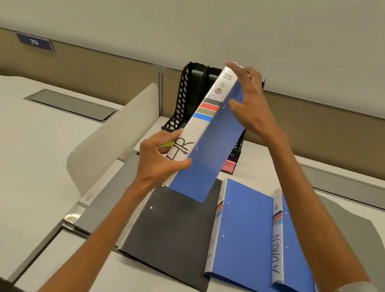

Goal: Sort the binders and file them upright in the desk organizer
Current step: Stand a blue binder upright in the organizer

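Note:
A blue binder (214, 149) with a white spine marked "HR" is held tilted above the desk, in front of the black desk organizer (187, 93). My left hand (158, 160) grips its lower spine end, thumb across the blue cover. My right hand (253, 102) holds the top end, fingers over the spine tip. Flat on the desk lie a black binder (170, 234), a blue binder (243, 232) with "HR" on its spine, and a blue binder (294, 264) marked "ADMIN". The organizer's slots are largely hidden behind the raised binder.
Grey folders (102, 197) lie left of the black binder, beside a white curved divider (115, 137). A pink item (228, 165) sits at the organizer's base. A beige partition wall (342, 138) runs behind the desk. A grey mat (366, 233) lies at right.

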The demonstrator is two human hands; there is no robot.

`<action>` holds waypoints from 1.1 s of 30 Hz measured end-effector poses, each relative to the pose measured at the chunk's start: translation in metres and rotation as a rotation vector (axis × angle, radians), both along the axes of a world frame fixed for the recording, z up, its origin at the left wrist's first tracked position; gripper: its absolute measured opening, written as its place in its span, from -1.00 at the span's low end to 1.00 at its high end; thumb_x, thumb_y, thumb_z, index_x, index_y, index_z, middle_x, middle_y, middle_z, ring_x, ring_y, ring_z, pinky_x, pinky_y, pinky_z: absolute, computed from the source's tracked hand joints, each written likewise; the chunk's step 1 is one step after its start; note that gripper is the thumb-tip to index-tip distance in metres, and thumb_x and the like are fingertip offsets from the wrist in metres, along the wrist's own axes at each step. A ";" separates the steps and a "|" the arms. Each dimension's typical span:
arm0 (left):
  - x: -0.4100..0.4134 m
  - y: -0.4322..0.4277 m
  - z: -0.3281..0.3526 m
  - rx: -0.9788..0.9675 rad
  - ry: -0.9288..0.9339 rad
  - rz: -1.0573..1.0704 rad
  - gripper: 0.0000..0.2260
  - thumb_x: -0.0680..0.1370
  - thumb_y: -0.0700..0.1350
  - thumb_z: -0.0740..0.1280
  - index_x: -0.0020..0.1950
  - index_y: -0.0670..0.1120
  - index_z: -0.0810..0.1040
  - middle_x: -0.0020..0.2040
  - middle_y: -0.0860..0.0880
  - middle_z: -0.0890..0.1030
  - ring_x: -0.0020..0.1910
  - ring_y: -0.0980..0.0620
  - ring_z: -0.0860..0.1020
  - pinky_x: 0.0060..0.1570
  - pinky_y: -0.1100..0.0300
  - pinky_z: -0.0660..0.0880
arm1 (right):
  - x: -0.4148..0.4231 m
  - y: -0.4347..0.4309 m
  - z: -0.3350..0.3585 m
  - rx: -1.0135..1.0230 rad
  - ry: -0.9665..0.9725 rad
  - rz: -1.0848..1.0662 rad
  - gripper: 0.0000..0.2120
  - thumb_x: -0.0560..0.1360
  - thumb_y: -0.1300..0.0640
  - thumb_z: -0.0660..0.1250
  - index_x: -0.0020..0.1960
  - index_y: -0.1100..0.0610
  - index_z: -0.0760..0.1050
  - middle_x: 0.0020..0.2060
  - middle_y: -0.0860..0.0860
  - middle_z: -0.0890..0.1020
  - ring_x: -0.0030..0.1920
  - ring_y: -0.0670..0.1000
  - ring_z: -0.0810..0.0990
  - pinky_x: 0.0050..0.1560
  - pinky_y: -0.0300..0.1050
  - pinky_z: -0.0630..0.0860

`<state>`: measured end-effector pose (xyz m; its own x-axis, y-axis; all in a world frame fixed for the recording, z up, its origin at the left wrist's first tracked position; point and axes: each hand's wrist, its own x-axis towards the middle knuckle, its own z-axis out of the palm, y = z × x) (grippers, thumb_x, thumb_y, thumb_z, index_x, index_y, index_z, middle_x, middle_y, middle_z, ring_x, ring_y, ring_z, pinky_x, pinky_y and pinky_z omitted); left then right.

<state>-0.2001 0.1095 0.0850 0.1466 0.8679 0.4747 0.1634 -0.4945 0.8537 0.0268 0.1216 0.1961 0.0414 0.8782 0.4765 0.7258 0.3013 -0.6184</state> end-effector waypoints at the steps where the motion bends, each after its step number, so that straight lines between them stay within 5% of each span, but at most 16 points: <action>1: -0.008 0.009 0.006 0.031 0.030 -0.009 -0.38 0.24 -0.33 0.59 0.29 -0.17 0.58 -0.03 0.02 0.60 -0.09 0.28 0.62 -0.19 0.40 0.57 | -0.001 0.001 0.004 -0.006 -0.114 -0.005 -0.20 0.34 0.36 0.26 0.50 -0.12 0.22 0.43 0.07 0.16 0.39 0.01 0.20 0.33 0.09 0.43; 5: -0.034 0.045 0.039 0.232 0.293 -0.111 -0.38 0.26 -0.16 0.61 0.30 -0.17 0.57 -0.02 -0.04 0.61 -0.09 0.16 0.59 -0.17 0.38 0.57 | -0.023 0.013 0.005 0.017 -0.664 -0.112 -0.20 0.26 0.28 0.43 0.43 -0.15 0.33 0.52 0.06 0.08 0.55 0.13 -0.12 0.42 0.47 -0.12; 7: -0.040 0.063 0.061 0.334 0.426 -0.173 -0.39 0.26 -0.06 0.57 0.29 -0.15 0.58 -0.05 -0.02 0.60 -0.12 0.09 0.58 -0.18 0.29 0.60 | -0.039 0.022 0.001 0.022 -0.804 -0.101 -0.36 0.30 0.19 0.48 0.34 -0.11 0.44 0.47 0.02 0.27 0.56 0.08 -0.01 0.38 0.52 -0.24; 9: -0.045 0.079 0.081 0.438 0.557 -0.199 -0.42 0.26 0.01 0.53 0.26 -0.12 0.61 -0.06 -0.02 0.61 -0.14 0.03 0.60 -0.22 0.23 0.60 | -0.050 0.030 -0.003 0.032 -0.827 -0.084 -0.51 0.32 0.16 0.49 0.23 -0.04 0.53 0.22 -0.02 0.55 0.42 0.05 0.33 0.46 0.42 -0.22; 11: -0.051 0.092 0.098 0.526 0.646 -0.181 -0.48 0.28 0.03 0.53 0.22 -0.06 0.63 -0.05 -0.01 0.65 -0.15 0.02 0.62 -0.25 0.16 0.62 | -0.051 0.035 -0.006 0.055 -0.742 -0.089 -0.60 0.32 0.12 0.49 0.15 0.02 0.56 0.01 -0.01 0.66 0.17 0.06 0.56 0.48 0.25 0.11; 14: -0.060 0.109 0.110 0.616 0.604 -0.008 -0.45 0.30 -0.03 0.56 0.28 -0.03 0.58 0.20 -0.05 0.61 0.07 -0.02 0.59 -0.04 -0.07 0.61 | -0.050 0.042 -0.013 0.097 -0.544 -0.161 -0.62 0.31 0.02 0.49 0.12 0.02 0.57 -0.05 -0.03 0.68 0.01 0.07 0.64 0.05 0.05 0.55; 16: -0.062 0.115 0.104 0.575 0.509 0.144 -0.23 0.31 -0.04 0.58 0.46 -0.08 0.38 0.45 -0.12 0.35 0.43 -0.10 0.34 0.34 -0.16 0.39 | -0.055 0.048 -0.021 0.147 -0.451 -0.204 -0.59 0.31 -0.01 0.50 0.12 0.03 0.56 -0.05 -0.03 0.67 -0.02 0.04 0.64 -0.06 -0.02 0.56; 18: -0.057 0.111 0.084 0.466 0.304 0.242 -0.09 0.32 -0.04 0.60 0.54 -0.12 0.18 0.52 -0.14 0.20 0.53 -0.09 0.16 0.51 0.04 0.18 | -0.061 0.056 -0.027 0.203 -0.338 -0.255 -0.58 0.30 -0.01 0.51 0.12 0.07 0.54 -0.06 -0.02 0.66 -0.06 0.01 0.63 -0.12 -0.07 0.56; 20: -0.044 0.101 0.052 0.306 0.155 0.252 -0.07 0.30 0.01 0.62 0.52 -0.06 0.16 0.48 -0.07 0.26 0.45 0.03 0.26 0.40 0.32 0.24 | -0.068 0.065 -0.030 0.267 -0.216 -0.325 -0.56 0.29 -0.02 0.53 0.09 0.11 0.51 -0.09 -0.01 0.63 -0.13 -0.06 0.58 -0.24 -0.26 0.50; 22: -0.023 0.087 0.022 0.082 0.166 0.124 -0.05 0.25 0.08 0.63 0.48 0.04 0.14 0.43 0.02 0.32 0.34 0.15 0.33 0.27 0.33 0.31 | -0.077 0.070 -0.030 0.299 -0.081 -0.388 -0.55 0.28 -0.03 0.55 0.04 0.12 0.46 -0.14 -0.04 0.57 -0.17 -0.12 0.51 -0.32 -0.43 0.34; 25: 0.011 0.080 -0.013 -0.185 0.250 -0.100 0.10 0.17 0.17 0.62 0.54 0.10 0.03 0.50 0.03 0.28 0.43 0.05 0.33 0.30 0.22 0.33 | -0.094 0.081 -0.029 0.308 0.126 -0.437 -0.56 0.28 0.00 0.54 -0.03 0.04 0.34 -0.18 -0.09 0.51 -0.20 -0.07 0.53 -0.37 -0.41 0.32; 29: 0.046 0.091 -0.033 -0.334 0.249 -0.203 0.16 0.11 0.27 0.53 0.55 0.13 -0.06 0.50 0.02 0.27 0.43 0.02 0.35 0.38 0.06 0.36 | -0.111 0.100 -0.028 0.311 0.357 -0.463 -0.51 0.33 -0.01 0.56 0.07 0.12 0.36 -0.08 -0.03 0.58 -0.11 -0.04 0.61 -0.32 -0.48 0.40; 33: 0.053 0.118 -0.041 -0.216 0.316 -0.117 -0.02 0.36 0.14 0.51 0.58 -0.10 0.01 0.43 -0.10 0.39 0.27 -0.02 0.50 0.11 0.32 0.42 | -0.120 0.117 -0.035 0.346 0.439 -0.469 -0.46 0.35 0.00 0.56 0.12 0.12 0.30 -0.02 0.00 0.57 -0.05 -0.03 0.63 -0.26 -0.43 0.54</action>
<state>-0.1471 0.2274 0.0435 0.3598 0.9117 0.1982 0.3882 -0.3395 0.8568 -0.0932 0.2382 0.1610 0.6279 0.5229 0.5764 0.5333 0.2503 -0.8080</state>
